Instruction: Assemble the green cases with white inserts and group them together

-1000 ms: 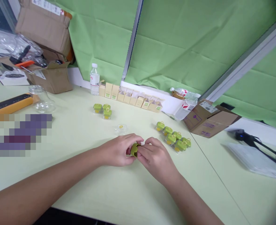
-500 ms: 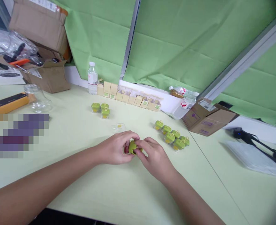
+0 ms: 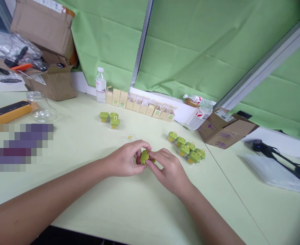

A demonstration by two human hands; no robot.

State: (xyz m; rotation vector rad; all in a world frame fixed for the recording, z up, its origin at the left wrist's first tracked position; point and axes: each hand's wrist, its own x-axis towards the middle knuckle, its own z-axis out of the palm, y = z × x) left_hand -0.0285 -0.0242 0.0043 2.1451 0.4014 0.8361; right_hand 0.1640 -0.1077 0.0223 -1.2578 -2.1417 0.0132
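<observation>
Green, folded-looking: hold piece [image 3: 144, 157] betw. both hands, approx. centre of head view, over table [image 3: 129, 204]. Have L hand [image 3: 125, 160] clamped on it, curled round far side, thumb near lower edge. Have R hand [image 3: 171, 168] clamped on it too, pinching R edge betw. thumb + index. Can't make out full shape of piece, as partly covered.

Just beyond L hand, see clear tub [image 3: 129, 137] on table. Further back to L, see 3 green-lidded tubs [image 3: 104, 116], close tog. To R, past R hand, see bigger cluster of tubs [image 3: 183, 150], near carton [image 3: 223, 131].

Along back, see row of small boxes [image 3: 137, 103], some w/ flaps up; at L end of row, upright bottle [image 3: 101, 85] w/ white cap. Beyond R end, see tipped bottles [image 3: 201, 115] next to carton.

Far L, see glass jar [image 3: 45, 114], power strip [image 3: 12, 110], open carton [image 3: 55, 85] w/ odds & ends. Far R, see black gadget [image 3: 257, 145] w/ blue light, beside clear bag [image 3: 274, 172]. Behind all, see green cloth [image 3: 190, 51].
</observation>
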